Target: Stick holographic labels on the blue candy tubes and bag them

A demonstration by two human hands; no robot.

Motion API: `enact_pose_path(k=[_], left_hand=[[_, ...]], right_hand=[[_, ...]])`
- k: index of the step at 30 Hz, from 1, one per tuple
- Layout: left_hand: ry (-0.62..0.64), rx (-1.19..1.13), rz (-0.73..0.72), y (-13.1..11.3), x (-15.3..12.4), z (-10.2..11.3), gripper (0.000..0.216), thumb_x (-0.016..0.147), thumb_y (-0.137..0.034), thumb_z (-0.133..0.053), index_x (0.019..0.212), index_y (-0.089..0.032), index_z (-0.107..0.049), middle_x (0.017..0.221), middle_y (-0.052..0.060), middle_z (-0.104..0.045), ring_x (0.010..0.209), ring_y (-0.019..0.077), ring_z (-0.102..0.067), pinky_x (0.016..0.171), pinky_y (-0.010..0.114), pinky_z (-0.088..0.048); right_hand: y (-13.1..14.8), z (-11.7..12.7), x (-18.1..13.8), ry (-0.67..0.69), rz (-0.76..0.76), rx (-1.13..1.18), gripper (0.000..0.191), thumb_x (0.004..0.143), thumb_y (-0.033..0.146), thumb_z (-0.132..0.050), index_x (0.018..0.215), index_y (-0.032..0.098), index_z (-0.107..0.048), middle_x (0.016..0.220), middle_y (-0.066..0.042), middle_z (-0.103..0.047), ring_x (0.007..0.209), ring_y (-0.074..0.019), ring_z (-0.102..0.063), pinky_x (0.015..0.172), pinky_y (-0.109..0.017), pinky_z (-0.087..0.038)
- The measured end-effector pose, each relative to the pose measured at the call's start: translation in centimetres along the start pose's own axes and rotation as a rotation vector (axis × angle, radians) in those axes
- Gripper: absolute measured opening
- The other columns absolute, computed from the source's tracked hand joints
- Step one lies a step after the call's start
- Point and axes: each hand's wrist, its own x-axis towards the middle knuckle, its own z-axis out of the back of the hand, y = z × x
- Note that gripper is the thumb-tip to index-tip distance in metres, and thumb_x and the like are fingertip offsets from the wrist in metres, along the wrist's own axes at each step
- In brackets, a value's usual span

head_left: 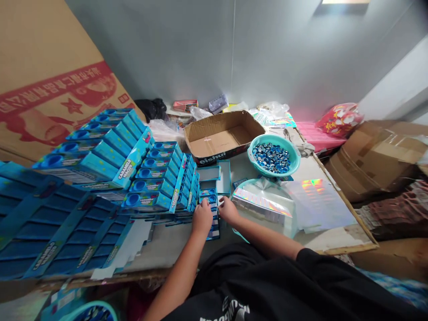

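Observation:
My left hand [203,216] is closed at the left edge of a row of small blue candy boxes [207,192] in the middle of the table. Its fingertips touch the boxes, and what they grip is hidden. Just across the row, my right hand [228,211] is pinched at the boxes' right edge; anything between its fingers is too small to name. Behind the row lies an open blue display tray [224,177]. A turquoise basin [294,166] full of blue and silver round pieces stands beyond my right hand.
Stacked filled blue display boxes [157,178] crowd the left side. An open cardboard box [200,154] sits at the back. Right of my hands are a turquoise tray [287,223] with shiny strips and holographic sheets [321,205]. Large cartons [371,156] stand beyond the table's right edge.

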Motion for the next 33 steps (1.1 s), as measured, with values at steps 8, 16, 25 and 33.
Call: enact_pose_path(k=[8,16,25,33], left_hand=[[-0.073,-0.266,-0.286,1.1,-6.7,0.9,0.026,0.094,-0.026,-0.037,0.098,-0.021,-0.062,0.095,0.009,-0.071,0.092,0.0234,-0.069,0.083,0.037,-0.057],[-0.185,-0.365,-0.275,1.6,-10.0,1.7,0.018,0.095,-0.025,-0.042,0.102,-0.02,-0.059,0.09,0.007,-0.067,0.08,0.02,-0.069,0.073,0.033,-0.059],[-0.208,-0.419,-0.452,-1.5,-9.7,3.6,0.012,0.094,-0.023,-0.052,0.102,-0.021,-0.061,0.084,0.003,-0.064,0.068,0.0141,-0.063,0.062,0.025,-0.056],[-0.189,-0.033,-0.897,-10.0,-7.6,10.9,0.043,0.093,-0.021,-0.055,0.135,-0.021,-0.051,0.122,0.012,-0.068,0.12,0.0268,-0.059,0.107,0.049,-0.04]], right_hand=[[1.9,10.2,-4.2,-0.101,0.243,-0.285,0.018,0.092,0.024,-0.052,0.099,0.023,-0.067,0.102,-0.006,-0.07,0.093,-0.0204,-0.063,0.088,-0.029,-0.045],[-1.6,20.0,-2.9,-0.068,0.04,-0.681,0.044,0.074,0.022,-0.076,0.116,0.015,-0.064,0.121,-0.02,-0.064,0.109,-0.0346,-0.06,0.092,-0.043,-0.042],[-1.0,18.6,-6.6,-0.043,0.146,-0.803,0.028,0.088,0.015,-0.056,0.114,0.016,-0.065,0.115,-0.016,-0.063,0.095,-0.0246,-0.064,0.082,-0.033,-0.04],[7.6,18.3,-12.2,0.146,0.575,-0.601,0.025,0.09,0.021,-0.058,0.112,0.022,-0.07,0.102,-0.008,-0.072,0.089,-0.0205,-0.065,0.077,-0.027,-0.043]])
